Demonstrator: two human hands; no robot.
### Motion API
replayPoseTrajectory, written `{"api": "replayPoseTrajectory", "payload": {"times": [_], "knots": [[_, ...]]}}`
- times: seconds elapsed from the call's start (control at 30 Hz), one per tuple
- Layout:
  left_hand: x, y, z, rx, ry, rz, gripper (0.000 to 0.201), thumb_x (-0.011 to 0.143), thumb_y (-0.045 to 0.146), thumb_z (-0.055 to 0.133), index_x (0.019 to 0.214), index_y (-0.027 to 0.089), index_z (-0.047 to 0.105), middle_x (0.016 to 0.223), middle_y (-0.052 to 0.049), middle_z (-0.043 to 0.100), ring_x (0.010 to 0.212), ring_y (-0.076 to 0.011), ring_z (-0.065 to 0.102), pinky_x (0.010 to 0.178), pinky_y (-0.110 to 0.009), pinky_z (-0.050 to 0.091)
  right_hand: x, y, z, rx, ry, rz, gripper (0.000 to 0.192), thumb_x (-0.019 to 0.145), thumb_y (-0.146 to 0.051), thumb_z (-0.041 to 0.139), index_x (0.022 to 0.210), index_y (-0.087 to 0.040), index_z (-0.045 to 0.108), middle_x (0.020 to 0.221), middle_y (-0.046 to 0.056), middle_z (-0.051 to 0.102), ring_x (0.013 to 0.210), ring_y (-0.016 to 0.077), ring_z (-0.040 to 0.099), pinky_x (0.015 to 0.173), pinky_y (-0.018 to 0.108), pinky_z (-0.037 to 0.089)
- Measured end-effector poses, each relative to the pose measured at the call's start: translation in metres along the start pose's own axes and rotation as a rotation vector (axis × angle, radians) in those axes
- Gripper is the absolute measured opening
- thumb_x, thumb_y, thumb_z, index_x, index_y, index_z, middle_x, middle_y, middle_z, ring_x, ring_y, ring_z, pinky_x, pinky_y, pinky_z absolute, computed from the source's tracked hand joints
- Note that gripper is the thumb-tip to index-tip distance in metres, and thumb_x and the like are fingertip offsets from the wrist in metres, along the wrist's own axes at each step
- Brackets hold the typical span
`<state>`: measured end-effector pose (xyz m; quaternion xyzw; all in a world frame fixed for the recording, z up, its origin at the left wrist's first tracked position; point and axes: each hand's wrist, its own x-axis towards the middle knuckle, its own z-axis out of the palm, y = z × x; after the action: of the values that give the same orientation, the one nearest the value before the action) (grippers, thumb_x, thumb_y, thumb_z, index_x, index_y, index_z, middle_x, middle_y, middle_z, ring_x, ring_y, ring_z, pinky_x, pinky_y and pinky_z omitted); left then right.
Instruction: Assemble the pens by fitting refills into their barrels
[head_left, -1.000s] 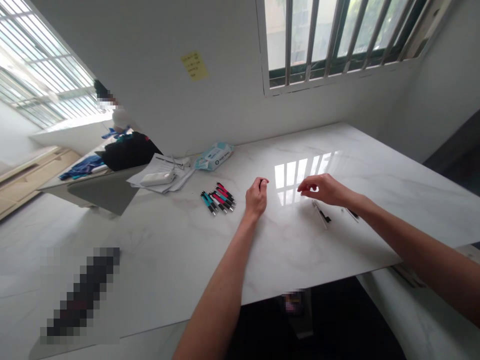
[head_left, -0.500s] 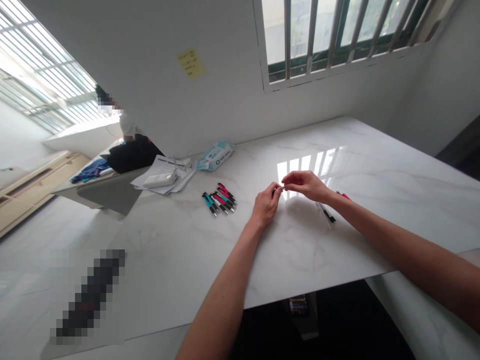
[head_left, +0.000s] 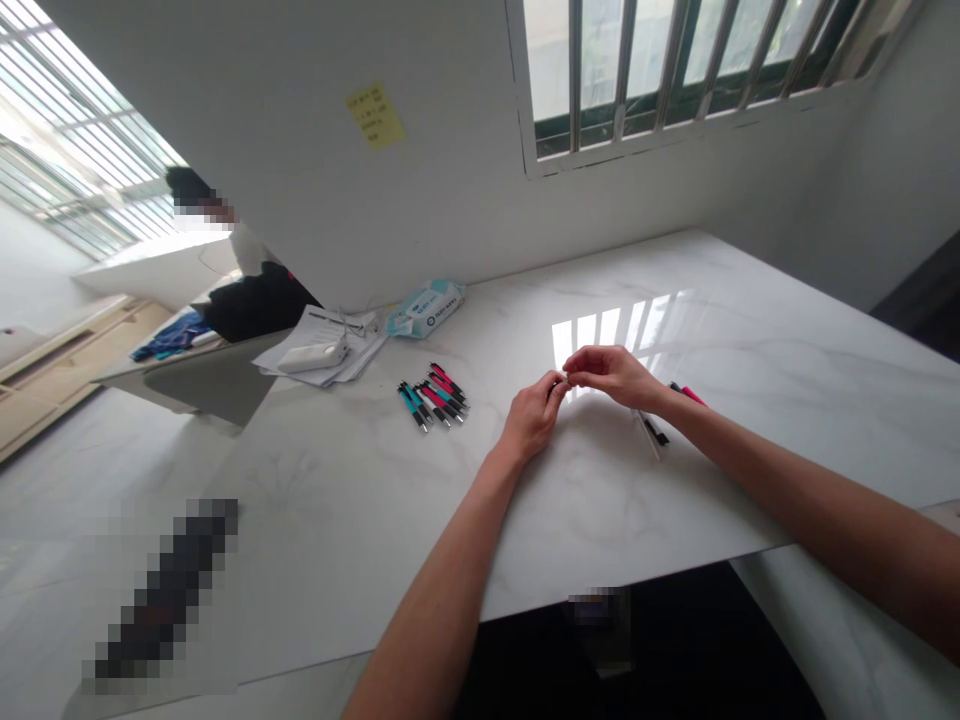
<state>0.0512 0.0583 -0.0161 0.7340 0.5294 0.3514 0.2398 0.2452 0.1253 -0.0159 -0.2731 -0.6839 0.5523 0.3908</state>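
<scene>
Both hands meet over the white marble table (head_left: 675,300), fingertips touching; left hand (head_left: 534,416) and right hand (head_left: 611,372) pinch a small pen part (head_left: 564,379) between them, both pinches narrow; part too small to identify. Judgement: it's light, stiff, smooth, likely slippery and easy to drop; best held at its ends with fingertips. Loose pen pieces (head_left: 651,432) lie at 3 o'clock from the hands, just beside the right wrist; bundle of pens (head_left: 433,395) at 9 o'clock, well apart; wipes pack (head_left: 426,308) and papers (head_left: 324,352) at 10 o'clock.
</scene>
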Motion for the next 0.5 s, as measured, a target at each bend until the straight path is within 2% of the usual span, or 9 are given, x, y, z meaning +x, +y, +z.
{"api": "replayPoseTrajectory", "payload": {"times": [0.3, 0.5], "knots": [[0.0010, -0.0002, 0.0014, 0.051, -0.027, -0.028, 0.031, 0.105, 0.043, 0.043, 0.097, 0.026, 0.067, 0.082, -0.001, 0.068, 0.073, -0.0191, 0.059, 0.072, -0.028, 0.040, 0.0002, 0.0026, -0.0033, 0.008, 0.010, 0.019, 0.039, 0.073, -0.048, 0.087, 0.099, -0.021, 0.076, 0.094, 0.004, 0.079, 0.091, 0.0226, 0.075, 0.092, 0.043, 0.060], [0.0004, -0.0001, 0.0009, 0.057, -0.076, -0.047, 0.029, 0.105, 0.044, 0.041, 0.101, 0.027, 0.065, 0.089, -0.002, 0.070, 0.080, -0.0215, 0.062, 0.076, -0.030, 0.040, -0.0018, 0.0010, -0.0051, -0.124, -0.009, -0.029, 0.033, 0.081, -0.049, 0.081, 0.099, -0.021, 0.079, 0.094, 0.005, 0.080, 0.089, 0.0241, 0.076, 0.089, 0.044, 0.062]]}}
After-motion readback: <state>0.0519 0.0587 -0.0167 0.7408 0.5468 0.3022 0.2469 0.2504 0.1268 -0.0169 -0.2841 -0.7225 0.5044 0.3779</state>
